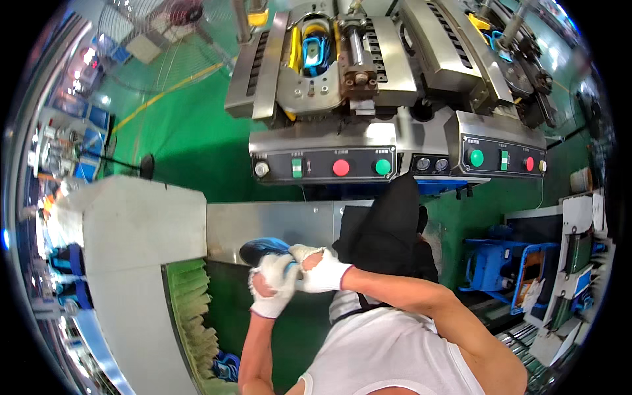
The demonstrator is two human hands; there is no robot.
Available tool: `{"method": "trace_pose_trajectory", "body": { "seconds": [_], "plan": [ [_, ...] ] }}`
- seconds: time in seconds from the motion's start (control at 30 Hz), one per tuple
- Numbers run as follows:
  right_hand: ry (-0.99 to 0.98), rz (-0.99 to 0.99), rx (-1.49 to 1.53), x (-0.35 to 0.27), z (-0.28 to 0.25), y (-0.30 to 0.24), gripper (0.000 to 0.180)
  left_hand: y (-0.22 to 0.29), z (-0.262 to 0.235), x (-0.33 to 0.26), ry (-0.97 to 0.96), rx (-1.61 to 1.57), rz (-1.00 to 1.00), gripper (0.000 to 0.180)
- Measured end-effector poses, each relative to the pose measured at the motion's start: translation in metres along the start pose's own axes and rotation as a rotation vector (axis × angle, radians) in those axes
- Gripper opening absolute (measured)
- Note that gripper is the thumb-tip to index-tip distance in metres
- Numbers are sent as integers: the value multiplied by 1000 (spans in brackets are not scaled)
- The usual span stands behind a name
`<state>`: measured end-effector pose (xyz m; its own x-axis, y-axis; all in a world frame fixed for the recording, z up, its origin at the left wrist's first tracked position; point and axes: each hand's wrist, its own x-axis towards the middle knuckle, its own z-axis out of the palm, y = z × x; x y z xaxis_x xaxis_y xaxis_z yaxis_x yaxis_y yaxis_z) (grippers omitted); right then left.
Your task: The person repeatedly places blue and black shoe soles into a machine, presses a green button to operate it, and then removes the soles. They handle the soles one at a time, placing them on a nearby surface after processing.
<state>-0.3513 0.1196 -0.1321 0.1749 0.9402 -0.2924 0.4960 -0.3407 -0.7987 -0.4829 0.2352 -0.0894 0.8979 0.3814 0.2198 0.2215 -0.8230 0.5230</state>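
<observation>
A dark shoe with blue streaks (262, 248) is held over the metal shelf in front of me, its rounded end pointing left. My left hand (272, 284), in a white glove, is closed around its underside. From the right, my right hand (319, 268), also gloved, grips the other end of the shoe close beside the left. The gloves cover most of that end, so its details are hidden. Ahead, another blue and black shoe (316, 54) sits in the mould of a metal press, between yellow side pieces.
The press's control panel (322, 164) carries red and green buttons. A second press (454, 59) stands to its right. Beside me on the left are a pale machine housing (141, 224) and green bristly strips (189, 309). A fan (174, 33) stands far left, a blue cart (503, 270) right.
</observation>
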Motion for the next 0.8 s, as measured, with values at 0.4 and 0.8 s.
{"method": "trace_pose_trajectory", "body": {
  "seconds": [0.4, 0.8],
  "plan": [
    [523, -30, 1291, -186, -125, 108, 79, 74, 18, 416, 181, 76, 366, 59],
    [1001, -209, 1555, -224, -102, 123, 120, 19, 111, 590, -70, 433, -135, 79]
  ]
}}
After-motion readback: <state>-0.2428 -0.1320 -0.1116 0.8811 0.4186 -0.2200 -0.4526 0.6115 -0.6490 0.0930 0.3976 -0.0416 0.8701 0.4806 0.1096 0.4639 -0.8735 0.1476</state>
